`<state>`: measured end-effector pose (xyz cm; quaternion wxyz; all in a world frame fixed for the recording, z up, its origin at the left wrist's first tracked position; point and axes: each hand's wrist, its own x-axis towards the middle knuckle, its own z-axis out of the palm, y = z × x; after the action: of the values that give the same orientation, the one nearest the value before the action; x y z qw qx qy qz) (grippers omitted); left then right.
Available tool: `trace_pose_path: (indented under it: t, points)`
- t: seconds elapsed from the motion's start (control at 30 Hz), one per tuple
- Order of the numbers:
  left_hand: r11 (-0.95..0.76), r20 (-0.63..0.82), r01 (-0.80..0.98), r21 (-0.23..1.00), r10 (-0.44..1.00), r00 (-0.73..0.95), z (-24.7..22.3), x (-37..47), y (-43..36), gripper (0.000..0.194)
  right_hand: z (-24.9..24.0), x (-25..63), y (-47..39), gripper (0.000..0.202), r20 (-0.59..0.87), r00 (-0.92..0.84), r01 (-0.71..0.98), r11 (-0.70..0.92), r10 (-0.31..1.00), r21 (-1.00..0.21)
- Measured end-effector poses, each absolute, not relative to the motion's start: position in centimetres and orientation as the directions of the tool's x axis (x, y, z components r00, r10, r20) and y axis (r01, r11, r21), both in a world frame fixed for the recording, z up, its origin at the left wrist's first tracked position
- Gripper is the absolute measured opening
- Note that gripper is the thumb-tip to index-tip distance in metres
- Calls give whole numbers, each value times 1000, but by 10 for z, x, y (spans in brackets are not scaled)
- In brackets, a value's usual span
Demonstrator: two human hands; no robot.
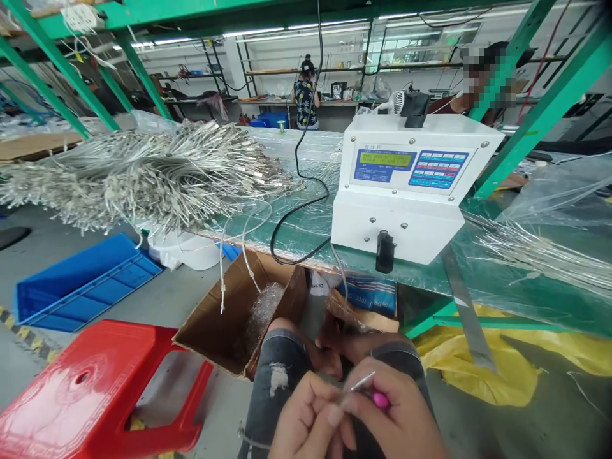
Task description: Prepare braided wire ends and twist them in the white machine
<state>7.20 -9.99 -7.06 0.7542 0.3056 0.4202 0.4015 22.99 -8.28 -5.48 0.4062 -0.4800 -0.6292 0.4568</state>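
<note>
Above my lap, both hands meet with their fingertips together. My left hand (310, 417) is closed in a pinch on a pale thin cable (255, 441), whose free part trails out at the lower left. My right hand (394, 408) is closed around a small tool with a pink handle (381, 400). A thin silvery shaft (362, 381) sticks up out of the right fingers, slightly blurred; its exact kind is unclear. The spot where the fingertips touch is hidden by the fingers.
A white machine (396, 213) with a keypad stands on the green table (287, 223), left of it a big heap of cables (191, 166). Below are a cardboard box (215, 312), a red stool (86, 389) and a blue crate (86, 280). Two people are in the background.
</note>
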Motion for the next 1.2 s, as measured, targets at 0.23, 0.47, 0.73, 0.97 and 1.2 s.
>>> trace_pose_path:
  t: [0.23, 0.47, 0.73, 0.97, 1.2]
  points:
    - [424, -313, -449, 787, 901, 301, -84, 73, -102, 40, -48, 231, -84, 21, 129, -304, 269, 215, 944, -939]
    - [349, -260, -391, 851, 929, 263, -76, 71, -102, 34, -46, 231, -90, 18, 165, -272, 295, 245, 948, -924]
    - [241, -189, -243, 939, 957, 219, -75, 69, -97, 24, -43, 229, -89, 17, 89, -222, 230, 141, 971, -963]
    - [-111, 82, 123, 986, 973, 217, -73, 56, -90, 12, -44, 231, -88, 12, 39, -189, 250, 86, 981, -964]
    - [-512, 442, 168, 842, 834, 329, -74, 48, -83, 48, -44, 227, -91, 17, -218, -231, 12, -221, 948, -975]
